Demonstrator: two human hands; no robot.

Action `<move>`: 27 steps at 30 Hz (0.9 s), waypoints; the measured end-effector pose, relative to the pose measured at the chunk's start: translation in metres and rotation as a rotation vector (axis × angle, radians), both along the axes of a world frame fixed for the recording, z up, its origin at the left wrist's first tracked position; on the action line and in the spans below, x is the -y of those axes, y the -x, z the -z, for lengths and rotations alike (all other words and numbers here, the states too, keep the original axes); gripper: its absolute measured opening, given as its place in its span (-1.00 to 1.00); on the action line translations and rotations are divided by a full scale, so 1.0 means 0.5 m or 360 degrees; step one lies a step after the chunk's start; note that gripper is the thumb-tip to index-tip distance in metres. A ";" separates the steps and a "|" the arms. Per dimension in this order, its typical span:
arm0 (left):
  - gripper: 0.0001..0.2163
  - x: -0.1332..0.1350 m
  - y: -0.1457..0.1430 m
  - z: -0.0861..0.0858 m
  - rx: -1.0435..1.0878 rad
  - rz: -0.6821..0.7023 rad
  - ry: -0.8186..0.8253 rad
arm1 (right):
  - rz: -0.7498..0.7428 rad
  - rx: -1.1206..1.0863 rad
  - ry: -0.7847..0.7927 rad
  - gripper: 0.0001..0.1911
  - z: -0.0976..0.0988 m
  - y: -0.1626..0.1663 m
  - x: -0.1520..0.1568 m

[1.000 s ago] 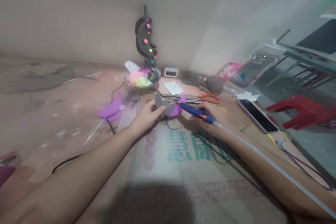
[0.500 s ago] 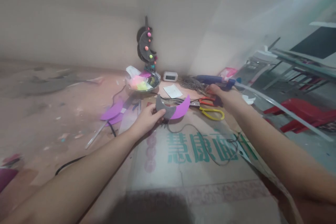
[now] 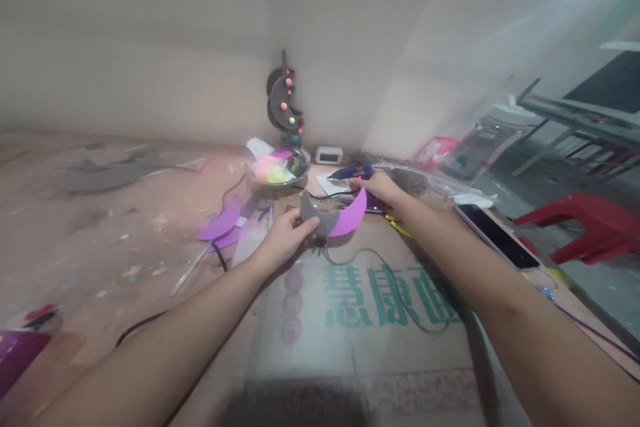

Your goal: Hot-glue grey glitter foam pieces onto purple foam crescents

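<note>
My left hand (image 3: 286, 237) pinches the grey end of a crescent-shaped piece (image 3: 349, 217), grey on its left part and purple on its right. It is held just above a printed cardboard sheet (image 3: 345, 347), and a thin grey cord (image 3: 390, 263) trails from beneath it. My right hand (image 3: 381, 188) is closed around a dark blue hot glue gun (image 3: 356, 172), with a long clear glue stick (image 3: 420, 175) out of its back. The gun's nozzle points left, beyond the crescent and apart from it. Yellow-handled scissors (image 3: 400, 227) lie partly hidden under my right forearm.
Behind the crescent stand a clear bowl (image 3: 273, 179) of colourful bits, a grey crescent ornament (image 3: 281, 103) with small coloured balls, and a small white digital clock (image 3: 329, 155). Purple cut-outs (image 3: 223, 223) lie to the left. A phone (image 3: 497, 237) rests on the right.
My right hand has swung left with the glue gun, from the right side to behind the crescent. My left hand keeps its hold. The phone has come into view.
</note>
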State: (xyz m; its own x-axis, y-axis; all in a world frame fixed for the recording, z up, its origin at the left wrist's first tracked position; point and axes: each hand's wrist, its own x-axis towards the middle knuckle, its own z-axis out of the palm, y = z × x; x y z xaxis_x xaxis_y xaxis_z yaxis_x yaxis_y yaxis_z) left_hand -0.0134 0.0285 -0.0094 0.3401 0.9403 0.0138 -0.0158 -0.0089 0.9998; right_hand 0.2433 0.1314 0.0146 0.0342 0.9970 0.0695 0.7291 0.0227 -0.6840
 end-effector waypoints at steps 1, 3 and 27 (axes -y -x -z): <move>-0.73 0.000 0.000 -0.001 -0.0003 -0.0005 0.0003 | -0.0003 0.0015 -0.0009 -0.63 0.006 -0.004 -0.006; -0.72 0.000 -0.001 -0.002 -0.0022 -0.0012 0.0005 | -0.0001 0.0054 -0.0056 -0.60 0.011 -0.012 -0.014; -0.70 0.016 -0.012 -0.022 0.0380 -0.0099 0.0258 | -0.0735 0.0220 -0.0341 -0.47 -0.010 0.106 0.294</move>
